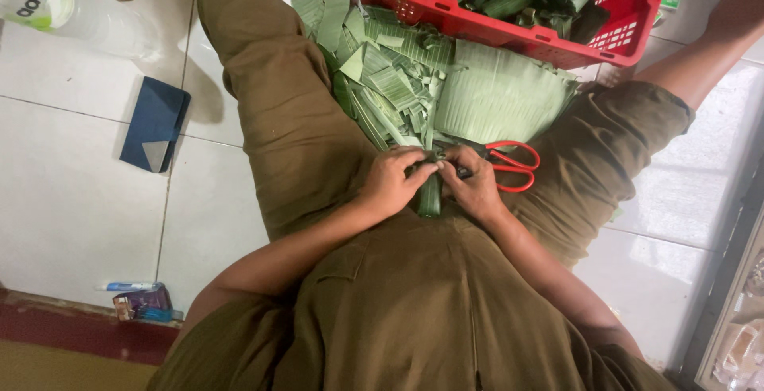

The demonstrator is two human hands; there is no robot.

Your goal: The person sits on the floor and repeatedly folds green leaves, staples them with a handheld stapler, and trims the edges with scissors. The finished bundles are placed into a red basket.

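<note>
I sit on a tiled floor with my legs apart. My left hand (394, 182) and my right hand (471, 182) meet in my lap, both gripping a green leaf-wrapped roll (430, 198) that points toward me. Their fingers close around its far end. Red-handled scissors (509, 165) lie just right of my right hand, touching it. A stack of cut banana leaves (497, 93) and several leaf strips (382, 81) lie between my thighs, right beyond the hands.
A red plastic basket (509, 33) holding several wrapped green rolls stands past the leaves. A dark blue wallet (155, 123) and a clear plastic bottle (56, 5) are on the floor to the left. A small pack (143, 302) lies near the lower left.
</note>
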